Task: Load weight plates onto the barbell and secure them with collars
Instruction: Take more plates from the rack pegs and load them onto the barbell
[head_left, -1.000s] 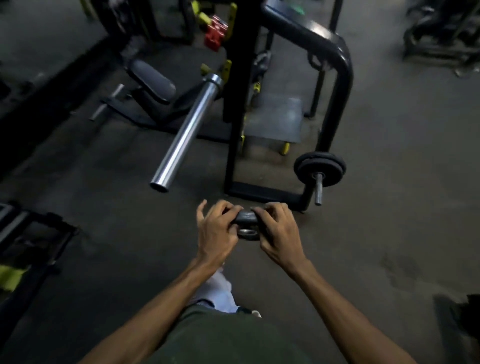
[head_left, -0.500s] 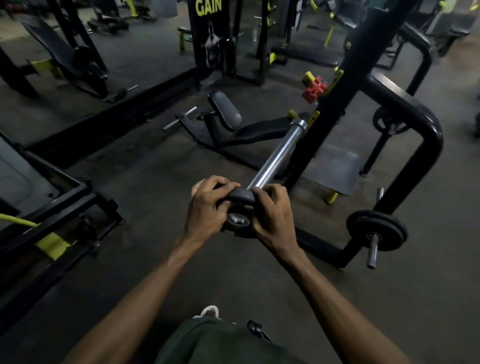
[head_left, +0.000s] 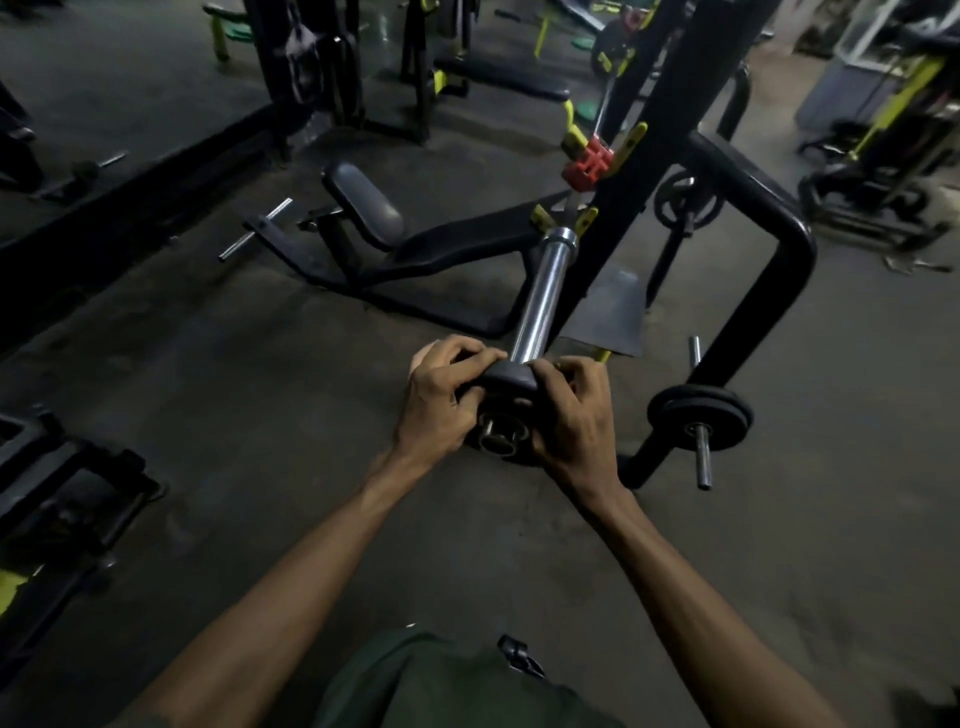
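— What am I seeing on the left?
— My left hand (head_left: 441, 397) is curling round a small round black plate (head_left: 506, 382); the smooth chrome barbell sleeve (head_left: 540, 301) is poking through its hole.
— And right?
— My right hand (head_left: 574, 415) is clamping the opposite rim; matte plates (head_left: 698, 415) are sitting on a peg nearby.

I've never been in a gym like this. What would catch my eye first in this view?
Dead centre, the left hand and right hand grip a small black weight plate at the near end of a shiny barbell sleeve. Beyond the sleeve, a red collar stands out on the black rack. To the right, stored plates sit on a low peg.
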